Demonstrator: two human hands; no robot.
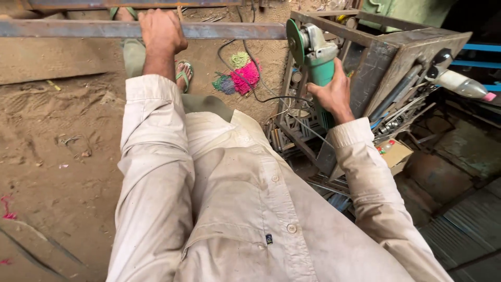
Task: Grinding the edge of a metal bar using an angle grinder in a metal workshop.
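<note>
Bright, even daylight | soft shadows | dim right of right hand point(332, 94) | sharp focus | wide-angle bending at edges

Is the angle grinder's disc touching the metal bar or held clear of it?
Touching, as far as the view shows: the green disc meets the end of the metal bar. No sparks show.

steel bar point(78, 28): cut off at left edge | left hand point(160, 31): grip underside hidden, probably wrapping bar

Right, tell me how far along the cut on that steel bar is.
Done: left hand pins the steel bar; right hand holds the green angle grinder, disc at the bar's end. In hand: lining up. Left: the cut itself; no sparks or kerf show.
</note>
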